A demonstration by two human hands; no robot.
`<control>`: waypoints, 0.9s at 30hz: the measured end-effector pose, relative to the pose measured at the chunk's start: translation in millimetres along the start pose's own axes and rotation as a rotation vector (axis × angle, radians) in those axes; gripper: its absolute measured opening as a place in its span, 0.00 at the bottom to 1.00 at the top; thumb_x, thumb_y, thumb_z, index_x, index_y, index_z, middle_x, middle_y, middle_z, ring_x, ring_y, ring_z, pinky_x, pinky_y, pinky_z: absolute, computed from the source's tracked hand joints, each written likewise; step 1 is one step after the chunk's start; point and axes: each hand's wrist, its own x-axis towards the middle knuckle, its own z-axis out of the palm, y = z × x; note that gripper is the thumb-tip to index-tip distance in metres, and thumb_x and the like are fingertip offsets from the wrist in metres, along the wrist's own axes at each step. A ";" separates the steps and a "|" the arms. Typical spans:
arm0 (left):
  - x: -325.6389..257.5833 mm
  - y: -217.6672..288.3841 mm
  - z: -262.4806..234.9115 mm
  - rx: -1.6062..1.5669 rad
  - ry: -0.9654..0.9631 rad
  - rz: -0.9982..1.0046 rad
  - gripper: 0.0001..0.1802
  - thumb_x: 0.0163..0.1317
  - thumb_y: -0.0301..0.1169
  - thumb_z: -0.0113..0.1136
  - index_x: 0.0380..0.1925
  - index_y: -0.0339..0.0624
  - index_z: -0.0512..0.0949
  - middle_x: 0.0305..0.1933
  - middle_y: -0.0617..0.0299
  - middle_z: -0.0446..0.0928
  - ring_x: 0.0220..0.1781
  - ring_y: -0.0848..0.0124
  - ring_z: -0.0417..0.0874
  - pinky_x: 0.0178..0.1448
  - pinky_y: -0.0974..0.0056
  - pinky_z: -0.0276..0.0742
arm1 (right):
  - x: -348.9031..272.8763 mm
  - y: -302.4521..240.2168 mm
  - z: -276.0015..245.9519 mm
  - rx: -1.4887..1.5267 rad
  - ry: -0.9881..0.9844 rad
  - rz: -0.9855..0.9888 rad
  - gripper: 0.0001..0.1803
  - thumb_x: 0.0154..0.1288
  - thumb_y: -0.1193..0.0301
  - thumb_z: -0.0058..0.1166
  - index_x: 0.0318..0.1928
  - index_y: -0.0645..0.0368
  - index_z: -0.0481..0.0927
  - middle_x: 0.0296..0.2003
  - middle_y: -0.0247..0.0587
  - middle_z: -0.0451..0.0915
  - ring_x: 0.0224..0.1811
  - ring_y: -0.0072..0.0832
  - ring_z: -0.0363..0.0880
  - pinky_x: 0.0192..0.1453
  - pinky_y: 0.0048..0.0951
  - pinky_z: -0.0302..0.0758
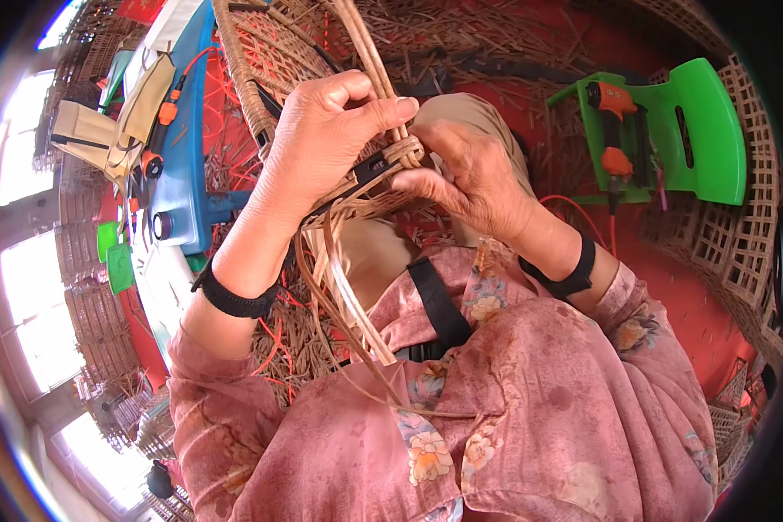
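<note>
A woven wicker basket (250,94) with a dark frame rests tilted over my knees, its wrapped corner (403,154) between my hands. Pinched between thumb and fingers of my left hand (332,130) are long tan wicker strands (370,43) that rise from that corner. On the other side of the corner, my right hand (470,170) has its fingers curled and its thumb against the wrapping; what lies inside the fingers is partly hidden. Loose brown and pale strands (357,304) hang from the basket down over my lap.
At left stands a blue table (178,165) with an orange-and-black tool (152,161) and a tan pouch (135,113). A green plastic chair (696,130) at right bears another orange-and-black tool (616,130) with a red cord. Stacked woven baskets (744,217) and scattered wicker scraps (487,43) surround me.
</note>
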 end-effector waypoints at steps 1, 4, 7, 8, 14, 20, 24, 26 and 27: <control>0.3 -0.2 0.1 0.089 0.031 0.045 0.11 0.61 0.35 0.68 0.30 0.37 0.84 0.27 0.69 0.80 0.30 0.84 0.76 0.36 0.73 0.71 | 1.5 -0.9 -0.6 -0.033 -0.012 -0.007 0.26 0.62 0.51 0.62 0.46 0.61 0.78 0.30 0.47 0.79 0.33 0.46 0.80 0.35 0.42 0.75; 1.0 0.3 1.7 0.221 0.084 0.095 0.11 0.61 0.35 0.69 0.31 0.37 0.84 0.25 0.71 0.78 0.31 0.86 0.74 0.36 0.73 0.71 | 2.1 3.4 0.5 -0.029 -0.024 -0.010 0.24 0.62 0.51 0.61 0.44 0.61 0.78 0.28 0.45 0.78 0.30 0.45 0.79 0.32 0.42 0.74; 2.7 -1.2 2.8 0.254 0.122 0.142 0.14 0.59 0.37 0.69 0.27 0.35 0.82 0.21 0.67 0.73 0.27 0.83 0.69 0.32 0.70 0.67 | 2.9 2.4 0.4 -0.073 -0.029 -0.021 0.23 0.62 0.52 0.61 0.39 0.61 0.76 0.26 0.45 0.76 0.27 0.46 0.78 0.30 0.42 0.73; 3.9 -2.4 2.7 0.244 0.139 0.188 0.18 0.57 0.39 0.70 0.23 0.33 0.80 0.18 0.62 0.68 0.22 0.80 0.66 0.28 0.66 0.65 | 4.0 4.3 0.1 -0.069 -0.033 -0.021 0.23 0.62 0.52 0.61 0.39 0.61 0.76 0.26 0.45 0.76 0.27 0.46 0.78 0.30 0.42 0.73; 5.3 -4.3 0.8 0.289 0.122 0.088 0.19 0.59 0.45 0.67 0.25 0.37 0.83 0.15 0.59 0.70 0.20 0.79 0.68 0.28 0.65 0.67 | 22.2 22.8 -18.8 0.019 -0.233 -0.188 0.21 0.63 0.55 0.62 0.32 0.62 0.74 0.23 0.48 0.74 0.26 0.50 0.75 0.30 0.43 0.71; 36.4 -8.8 -73.1 0.549 0.508 0.209 0.18 0.65 0.45 0.62 0.45 0.45 0.84 0.48 0.61 0.82 0.48 0.71 0.81 0.54 0.65 0.74 | -5.5 22.5 -20.8 0.447 -0.113 0.321 0.19 0.70 0.56 0.56 0.39 0.63 0.76 0.33 0.47 0.81 0.33 0.36 0.81 0.37 0.32 0.76; 76.1 -83.2 -185.9 0.691 0.954 0.216 0.38 0.49 0.62 0.70 0.41 0.33 0.83 0.49 0.41 0.80 0.50 0.55 0.81 0.56 0.58 0.74 | -19.9 20.7 -20.9 0.899 -0.256 1.238 0.30 0.74 0.45 0.44 0.49 0.64 0.74 0.41 0.47 0.83 0.36 0.32 0.84 0.38 0.31 0.81; 95.8 -91.5 -198.5 0.751 0.976 0.088 0.40 0.47 0.61 0.72 0.42 0.30 0.82 0.48 0.41 0.80 0.48 0.54 0.82 0.54 0.58 0.76 | -20.0 24.5 -9.6 1.020 -0.304 1.440 0.32 0.74 0.44 0.42 0.50 0.65 0.73 0.40 0.49 0.83 0.35 0.34 0.84 0.36 0.31 0.82; 104.1 -94.3 -199.3 0.806 0.987 -0.050 0.43 0.44 0.60 0.74 0.43 0.27 0.81 0.46 0.40 0.81 0.46 0.53 0.83 0.52 0.58 0.77 | -22.1 26.6 -3.7 1.142 -0.351 1.655 0.34 0.74 0.42 0.40 0.50 0.67 0.72 0.40 0.52 0.82 0.34 0.35 0.85 0.35 0.31 0.83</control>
